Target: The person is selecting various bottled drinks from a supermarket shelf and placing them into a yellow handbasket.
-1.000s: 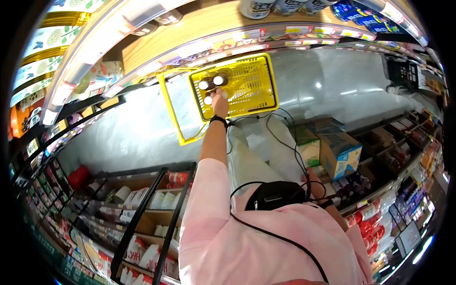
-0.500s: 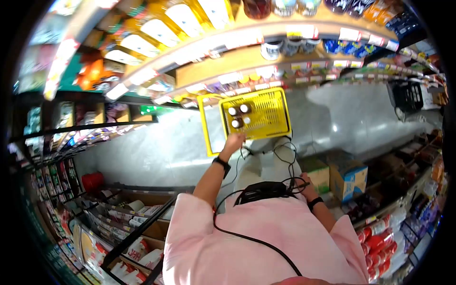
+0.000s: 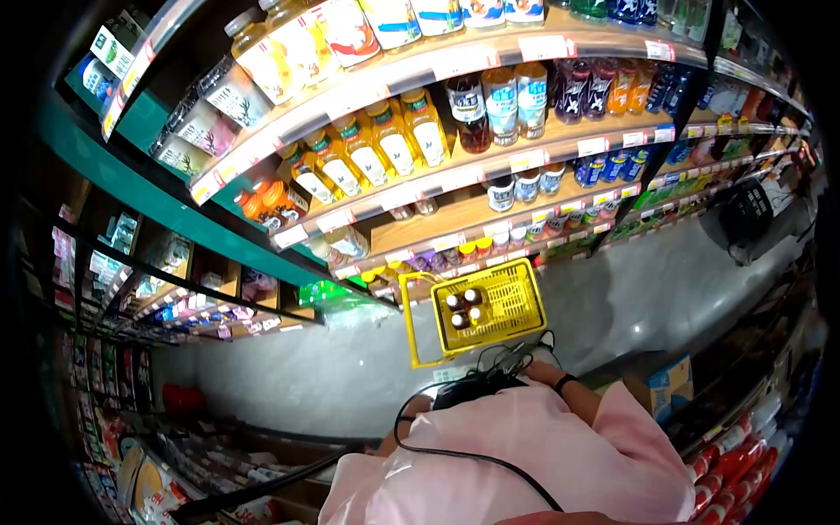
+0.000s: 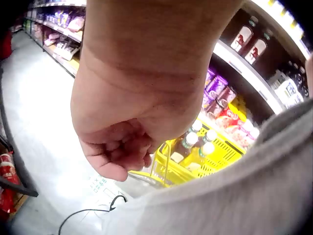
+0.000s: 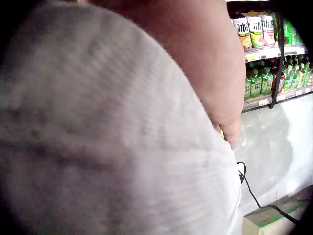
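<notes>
A yellow shopping basket (image 3: 514,302) stands on the floor in front of the person, its handle folded out to the left. Several bottles with white caps (image 3: 460,321) stand together in its left half. My left hand (image 4: 117,132) hangs beside the trouser leg, fingers loosely curled with nothing in them; in the left wrist view it overlaps the basket's near side. Low at the waist, my right hand (image 3: 544,373) hangs near the thigh beside black cables (image 3: 507,357). Trousers (image 5: 117,127) hide most of its fingers in the right wrist view.
Shelves of drink bottles (image 3: 402,136) rise beyond the basket. Grey floor (image 3: 289,376) stretches left and right along the aisle. Cardboard boxes (image 3: 669,385) stand at the right, and a red bucket-like object (image 3: 182,400) sits far left. A black basket (image 3: 739,214) is at the far right.
The left hand has let go of a bottle among those in the basket and drawn back to the body. The head view has tilted up, showing more of the shelves.
</notes>
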`<state>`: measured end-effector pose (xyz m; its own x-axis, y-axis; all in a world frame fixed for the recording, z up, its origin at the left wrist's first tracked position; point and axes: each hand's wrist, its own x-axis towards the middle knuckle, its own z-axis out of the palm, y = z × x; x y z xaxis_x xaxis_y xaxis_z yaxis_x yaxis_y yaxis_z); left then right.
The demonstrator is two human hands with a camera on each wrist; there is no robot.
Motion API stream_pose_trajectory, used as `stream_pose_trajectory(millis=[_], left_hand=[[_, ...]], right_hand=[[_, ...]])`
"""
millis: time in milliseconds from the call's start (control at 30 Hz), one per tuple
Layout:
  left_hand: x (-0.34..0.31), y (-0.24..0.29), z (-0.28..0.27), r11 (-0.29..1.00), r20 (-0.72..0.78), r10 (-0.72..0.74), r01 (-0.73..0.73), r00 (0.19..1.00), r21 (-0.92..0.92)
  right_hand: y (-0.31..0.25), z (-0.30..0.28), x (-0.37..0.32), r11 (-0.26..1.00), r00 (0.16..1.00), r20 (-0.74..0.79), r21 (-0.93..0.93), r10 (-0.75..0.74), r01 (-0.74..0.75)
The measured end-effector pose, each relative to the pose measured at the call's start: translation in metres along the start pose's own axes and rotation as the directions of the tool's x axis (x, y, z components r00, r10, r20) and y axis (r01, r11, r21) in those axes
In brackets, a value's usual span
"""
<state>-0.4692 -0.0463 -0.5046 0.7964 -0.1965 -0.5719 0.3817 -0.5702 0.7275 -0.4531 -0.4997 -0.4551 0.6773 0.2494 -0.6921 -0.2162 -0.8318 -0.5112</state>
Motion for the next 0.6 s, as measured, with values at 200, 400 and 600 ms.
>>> stream_pose_trajectory(millis=[200,400,600], left_hand=[[0.006,0.014,0.015,0.997,0.062,-0.083,0.083,0.995,0.002],[0.023,0.025,0.020,1.000,0.097,-0.002,0.001,0.995,0.005],[0.043,0.012,0.022,0.825,0.061,0.531,-0.532,0.845,0.193]], right_hand=[[-0.001,-0.010,-0.010,0.996,0.993,0.105,0.071,0.046,-0.054],[-0.003,-0.018,-0.033,0.991,0.995,0.081,0.116,0.057,-0.067],[0.018,-0.007,-0.027,0.966,0.996,-0.011,0.243,0.092,-0.087]])
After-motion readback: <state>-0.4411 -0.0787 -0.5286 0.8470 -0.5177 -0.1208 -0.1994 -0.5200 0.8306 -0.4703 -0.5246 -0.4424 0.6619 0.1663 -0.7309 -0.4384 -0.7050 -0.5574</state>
